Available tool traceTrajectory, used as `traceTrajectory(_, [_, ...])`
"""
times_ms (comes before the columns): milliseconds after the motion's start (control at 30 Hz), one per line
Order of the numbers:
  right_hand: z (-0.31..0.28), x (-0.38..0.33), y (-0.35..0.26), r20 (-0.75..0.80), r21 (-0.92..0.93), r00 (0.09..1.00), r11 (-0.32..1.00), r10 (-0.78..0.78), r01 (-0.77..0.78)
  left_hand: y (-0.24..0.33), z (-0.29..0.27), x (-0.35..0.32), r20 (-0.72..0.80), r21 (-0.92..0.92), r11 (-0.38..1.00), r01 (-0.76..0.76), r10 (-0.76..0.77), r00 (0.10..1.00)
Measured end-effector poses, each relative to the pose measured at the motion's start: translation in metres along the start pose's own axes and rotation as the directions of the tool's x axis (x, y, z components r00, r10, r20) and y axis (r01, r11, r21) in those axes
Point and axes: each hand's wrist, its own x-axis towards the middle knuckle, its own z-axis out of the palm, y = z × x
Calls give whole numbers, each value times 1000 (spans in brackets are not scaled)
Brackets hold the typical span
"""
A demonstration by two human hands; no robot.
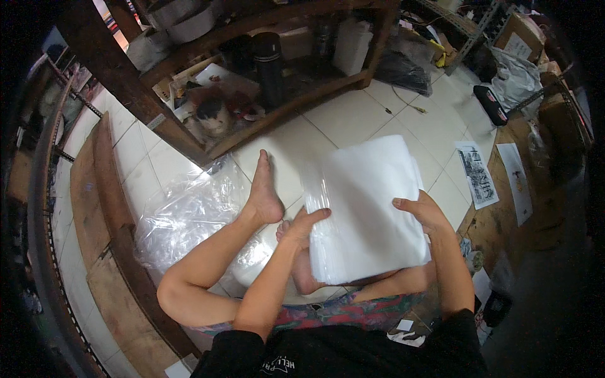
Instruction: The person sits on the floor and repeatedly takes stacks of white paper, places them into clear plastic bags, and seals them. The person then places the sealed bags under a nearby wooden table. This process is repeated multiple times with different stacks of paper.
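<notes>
Both hands (365, 217) grip a white bag stack (365, 208).

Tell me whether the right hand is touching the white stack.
Touching. The head view shows the right hand gripping the right edge of the white stack, thumb lying on its top face; the left hand grips the opposite edge.

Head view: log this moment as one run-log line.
left hand: grips stack's left edge | right hand: grips right edge | white sheet stack: on lap | clear plastic bags: on floor, left
</notes>
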Motion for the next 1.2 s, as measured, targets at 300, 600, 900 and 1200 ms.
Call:
traceTrajectory(300, [23,129,103,57,-31,979,981,194,-192,-7,-74,66,-259,361,928,97,0,966])
traceTrajectory(600, [22,141,134,34,-215,999,977,1,6,-16,-41,79,-544,739,575,351,203,814])
traceTrajectory(900, [25,127,131,-55,-91,998,996,-16,11,-6,-32,66,-387,777,620,112,330,861])
traceTrajectory(1200, [83,40,67,-135,-99,937,946,-321,310,38,-29,2,32,777,460,-429,653,757])
